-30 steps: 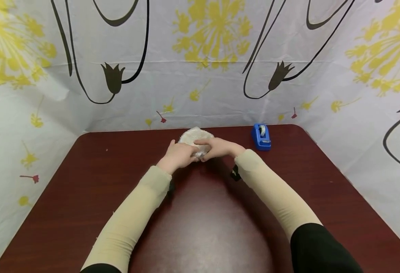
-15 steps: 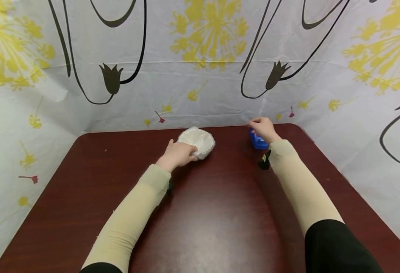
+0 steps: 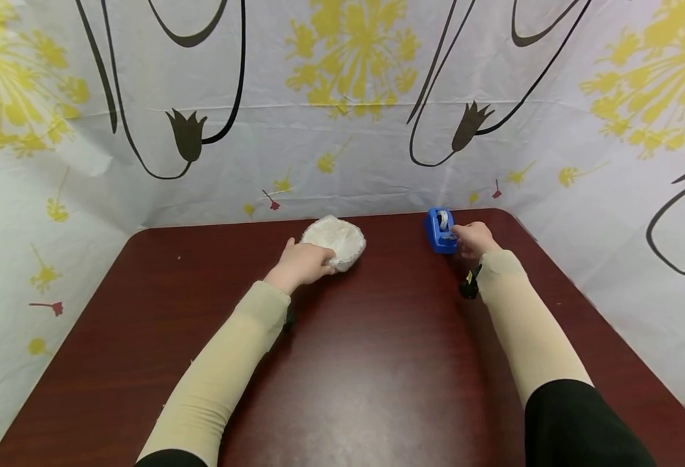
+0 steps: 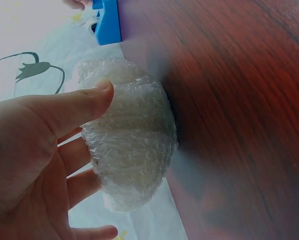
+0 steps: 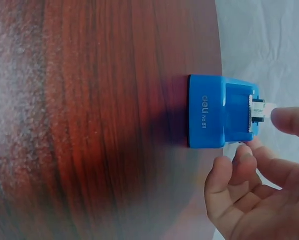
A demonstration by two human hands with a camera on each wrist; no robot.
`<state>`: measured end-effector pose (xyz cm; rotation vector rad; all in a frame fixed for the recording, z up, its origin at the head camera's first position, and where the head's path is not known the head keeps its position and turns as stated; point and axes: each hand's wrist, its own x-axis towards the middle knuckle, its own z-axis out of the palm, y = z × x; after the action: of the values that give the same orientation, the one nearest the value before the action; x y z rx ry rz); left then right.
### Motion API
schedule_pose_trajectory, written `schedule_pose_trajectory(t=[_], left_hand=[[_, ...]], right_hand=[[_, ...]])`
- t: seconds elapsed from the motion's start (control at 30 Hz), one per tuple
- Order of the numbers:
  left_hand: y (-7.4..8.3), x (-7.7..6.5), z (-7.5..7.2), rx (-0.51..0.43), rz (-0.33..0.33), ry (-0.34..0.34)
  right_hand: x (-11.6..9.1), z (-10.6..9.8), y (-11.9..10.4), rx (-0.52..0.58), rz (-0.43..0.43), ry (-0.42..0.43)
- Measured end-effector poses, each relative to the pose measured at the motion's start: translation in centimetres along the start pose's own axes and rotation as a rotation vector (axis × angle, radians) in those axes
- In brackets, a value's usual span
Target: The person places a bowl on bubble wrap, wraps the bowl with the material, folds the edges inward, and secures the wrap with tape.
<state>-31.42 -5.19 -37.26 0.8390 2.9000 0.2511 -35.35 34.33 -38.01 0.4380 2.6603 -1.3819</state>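
Note:
A rounded bubble-wrapped bundle [image 3: 335, 241] stands tilted near the table's back edge. My left hand [image 3: 303, 264] grips its near left side. The left wrist view shows the thumb laid over the clear bubble wrap [image 4: 132, 135], with fingers behind it. To the right stands a blue tape dispenser [image 3: 439, 231]. At its front is my right hand [image 3: 475, 240]. In the right wrist view, the thumb tip is at the free end of the tape [image 5: 267, 110], just past the toothed cutter, while the other fingers bend loosely below with a gap between.
The dark red-brown table [image 3: 354, 363] ends just behind the bundle and the dispenser. A white sheet [image 3: 319, 84] printed with yellow and dark flowers hangs behind it and along both sides.
My right hand has left the bundle, moved right over the tape dispenser, then down to its front. The left hand keeps its grip on the bundle.

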Motion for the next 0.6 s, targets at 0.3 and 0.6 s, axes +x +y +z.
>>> schedule_pose_trajectory(t=[0.3,0.6], left_hand=[[0.1,0.2,-0.1,0.032,0.001,-0.007],[0.1,0.3,0.0,0.024,0.004,-0.006]], right_hand=[[0.2,-0.5,-0.2,0.102,-0.003,-0.092],[-0.1,-0.6,-0.9,0.290,0.057,-0.161]])
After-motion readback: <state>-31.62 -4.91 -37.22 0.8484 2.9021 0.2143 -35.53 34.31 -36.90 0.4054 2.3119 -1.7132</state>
